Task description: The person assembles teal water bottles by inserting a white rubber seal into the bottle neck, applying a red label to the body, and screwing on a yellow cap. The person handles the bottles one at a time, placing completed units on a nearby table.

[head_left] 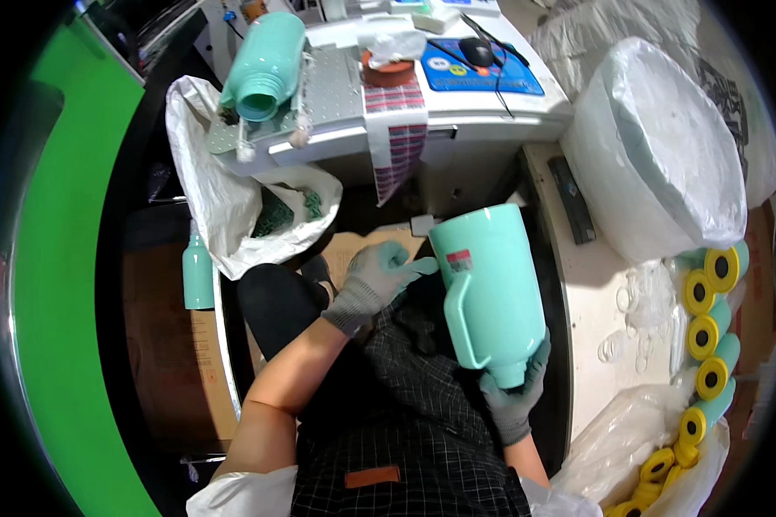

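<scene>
A large mint-green jug (496, 276) with a side handle is tilted neck-down in front of my lap, its wide end up. My right hand (516, 398), in a grey glove, grips it from below around the narrow neck. On the jug's side, above the handle, sits a small red and white sticker (459, 259). My left hand (384, 276) wears a grey glove with green fingertips. One finger stretches toward the jug's left wall and another curls; nothing shows between them. I cannot tell whether that fingertip touches the jug.
Another mint-green jug (267, 65) lies on the white bench machine, beside a brown tape roll (388, 71) and a hanging label strip (397, 146). Left stands a white sack (200, 172) and a green bottle (197, 274). Rightward are a large lined bin (655, 146) and several yellow-ended bottles (711, 379).
</scene>
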Available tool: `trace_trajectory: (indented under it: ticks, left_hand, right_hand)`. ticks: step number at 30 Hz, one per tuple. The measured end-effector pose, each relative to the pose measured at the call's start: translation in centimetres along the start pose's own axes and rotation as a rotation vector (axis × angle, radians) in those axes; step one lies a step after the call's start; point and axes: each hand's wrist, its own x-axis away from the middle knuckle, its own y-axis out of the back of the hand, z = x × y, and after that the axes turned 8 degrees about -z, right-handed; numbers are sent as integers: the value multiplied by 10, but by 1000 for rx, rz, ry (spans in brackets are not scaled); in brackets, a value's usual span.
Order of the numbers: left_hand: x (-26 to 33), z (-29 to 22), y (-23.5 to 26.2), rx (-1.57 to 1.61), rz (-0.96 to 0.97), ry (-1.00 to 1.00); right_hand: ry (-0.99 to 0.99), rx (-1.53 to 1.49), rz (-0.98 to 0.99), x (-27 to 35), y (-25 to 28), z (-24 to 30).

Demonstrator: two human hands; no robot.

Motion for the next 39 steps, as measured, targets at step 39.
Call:
trace_trajectory:
  ticks: [39]
  left_hand:
    - [127, 45, 127, 223, -351, -420]
  right_hand:
    - [827, 635, 289, -246, -444, 222]
